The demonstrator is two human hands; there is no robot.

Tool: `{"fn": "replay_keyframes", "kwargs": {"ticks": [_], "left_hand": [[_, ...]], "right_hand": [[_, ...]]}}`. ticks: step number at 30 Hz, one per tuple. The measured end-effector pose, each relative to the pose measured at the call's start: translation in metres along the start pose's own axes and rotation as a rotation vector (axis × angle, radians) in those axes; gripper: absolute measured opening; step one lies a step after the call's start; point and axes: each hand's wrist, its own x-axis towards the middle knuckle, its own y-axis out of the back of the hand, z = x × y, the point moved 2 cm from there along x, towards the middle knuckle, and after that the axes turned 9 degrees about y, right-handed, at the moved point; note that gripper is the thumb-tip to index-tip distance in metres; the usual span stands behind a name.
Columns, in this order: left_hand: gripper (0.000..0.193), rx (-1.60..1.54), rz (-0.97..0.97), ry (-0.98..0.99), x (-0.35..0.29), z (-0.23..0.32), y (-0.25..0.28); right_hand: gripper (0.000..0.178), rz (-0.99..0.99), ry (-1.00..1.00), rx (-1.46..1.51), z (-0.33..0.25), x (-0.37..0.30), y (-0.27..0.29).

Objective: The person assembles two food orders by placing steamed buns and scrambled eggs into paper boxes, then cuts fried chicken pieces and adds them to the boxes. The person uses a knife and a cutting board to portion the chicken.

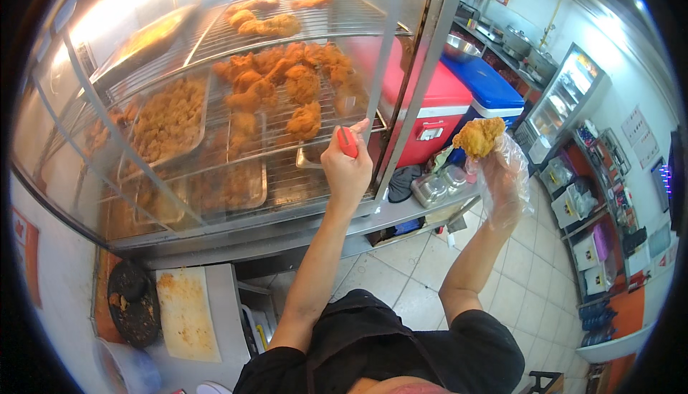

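Note:
My left hand (347,163) is closed round a red handle (347,142) with a dark strip along it; the rest of that tool is hidden, so its kind is unclear. Its fingertips are at the edge of the sliding glass door (383,71) of a heated display cabinet. In a clear plastic glove, my right hand (498,179) grips a golden piece of fried chicken (479,137), held up outside the cabinet to the right. Behind the glass, more fried chicken pieces (302,84) lie on wire racks, and a metal tray (204,123) holds small fried bites.
Right of the cabinet stand a red cooler (430,111) and a blue cooler (484,82), with clear plastic containers (433,188) in front. A stained cutting board (188,314) lies at lower left beside a dark round block (133,302). Shelves (598,208) line the right wall.

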Motion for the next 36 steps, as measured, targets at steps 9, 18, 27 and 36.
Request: {"fn": "replay_keyframes", "kwargs": {"ticks": [9,18,27,36], "left_hand": [[0.009,0.069,0.016,0.090,-0.004,-0.003,-0.029],[0.014,-0.208,0.056,0.041,-0.016,-0.011,-0.102],[0.034,0.264,-0.030,0.420,-0.176,-0.028,0.168],[0.028,0.729,0.980,1.140,-0.394,0.035,0.388]], "right_hand": [[0.053,-0.346,-0.063,-0.077,0.012,0.006,0.056],[0.055,-0.301,-0.069,-0.121,0.032,0.010,0.141],[0.050,-0.656,-0.786,-0.071,0.207,-0.147,0.005],[0.057,-1.456,-0.800,-0.140,0.354,-0.436,-0.402]]}}
